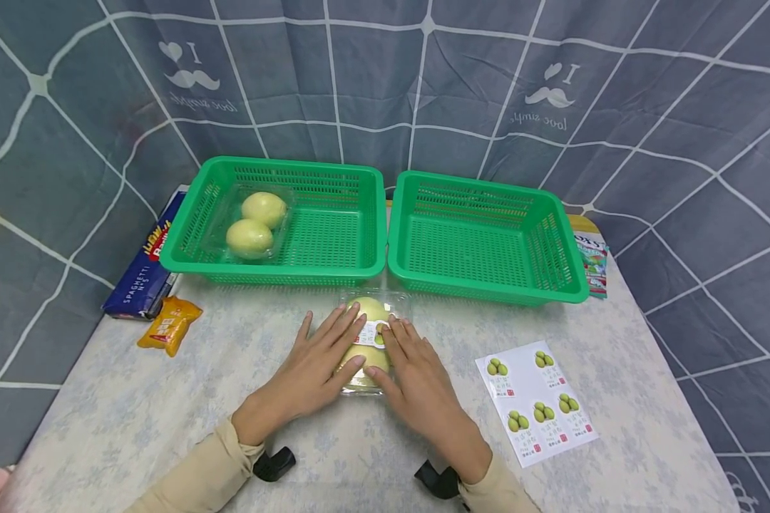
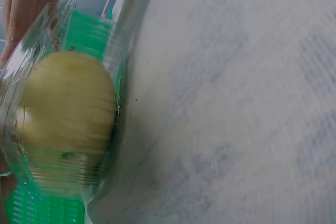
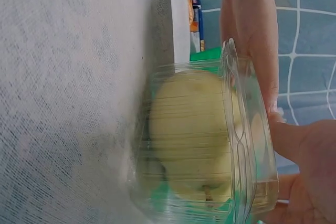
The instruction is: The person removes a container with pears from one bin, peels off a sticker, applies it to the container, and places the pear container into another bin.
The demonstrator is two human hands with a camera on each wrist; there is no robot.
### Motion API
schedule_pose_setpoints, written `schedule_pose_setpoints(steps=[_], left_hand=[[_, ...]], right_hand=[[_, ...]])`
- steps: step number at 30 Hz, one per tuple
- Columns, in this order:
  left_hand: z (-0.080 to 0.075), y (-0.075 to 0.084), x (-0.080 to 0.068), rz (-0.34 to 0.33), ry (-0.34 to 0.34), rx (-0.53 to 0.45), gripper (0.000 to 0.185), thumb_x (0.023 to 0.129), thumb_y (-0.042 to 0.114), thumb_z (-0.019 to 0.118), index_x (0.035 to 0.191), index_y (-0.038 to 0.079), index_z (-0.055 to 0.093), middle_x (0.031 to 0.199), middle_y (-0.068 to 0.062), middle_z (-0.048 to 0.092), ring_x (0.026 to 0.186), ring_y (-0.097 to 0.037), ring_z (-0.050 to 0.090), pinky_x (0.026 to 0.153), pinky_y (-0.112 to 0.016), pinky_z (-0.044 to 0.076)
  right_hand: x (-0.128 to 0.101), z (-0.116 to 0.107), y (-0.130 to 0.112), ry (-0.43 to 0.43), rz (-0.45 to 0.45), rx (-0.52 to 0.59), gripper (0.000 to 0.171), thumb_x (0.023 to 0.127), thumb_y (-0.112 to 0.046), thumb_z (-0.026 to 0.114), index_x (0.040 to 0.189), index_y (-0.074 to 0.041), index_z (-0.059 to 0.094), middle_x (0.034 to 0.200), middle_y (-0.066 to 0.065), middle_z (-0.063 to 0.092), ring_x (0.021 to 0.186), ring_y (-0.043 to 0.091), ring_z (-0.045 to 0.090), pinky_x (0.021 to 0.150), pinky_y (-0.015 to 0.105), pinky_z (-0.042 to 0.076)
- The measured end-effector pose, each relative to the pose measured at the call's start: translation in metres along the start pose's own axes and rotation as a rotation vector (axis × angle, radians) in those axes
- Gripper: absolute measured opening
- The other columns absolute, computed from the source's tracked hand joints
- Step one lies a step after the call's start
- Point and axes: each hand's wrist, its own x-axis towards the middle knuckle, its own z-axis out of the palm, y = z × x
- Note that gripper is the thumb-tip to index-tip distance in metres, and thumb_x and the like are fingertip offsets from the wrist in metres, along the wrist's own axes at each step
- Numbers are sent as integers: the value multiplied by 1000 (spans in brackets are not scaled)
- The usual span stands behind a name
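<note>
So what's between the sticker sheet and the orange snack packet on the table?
In the head view, both hands, left hand and right hand, pressing the clear fruit box.

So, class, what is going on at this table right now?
A person presses both hands flat on a clear plastic pack of two yellow-green fruits lying on the table, the left hand and right hand over a label on its lid. A similar pack lies in the left green basket; the right green basket holds nothing. A sticker sheet lies to the right.
</note>
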Motion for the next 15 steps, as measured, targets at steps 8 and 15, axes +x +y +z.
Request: schedule_pose_setpoints(steps=[8,15], left_hand=[[-2,-7,0,-41,29,23,59,106,44,43,159,20,31,169,-6,20,156,-34,21,118,-74,13],[-4,-13,0,-73,34,15,57,106,44,44,158,25,33,169,-8,21,157,-36,18,117,-76,12]], right_hand=[[-2,-2,3,15,59,0,70,101,-47,56,153,-3,41,163,18,32,152,39,29,119,59,33],[-4,-4,12,38,99,5,69,100,-47,58,153,-6,42,161,25,31,152,43,28,119,59,34]])
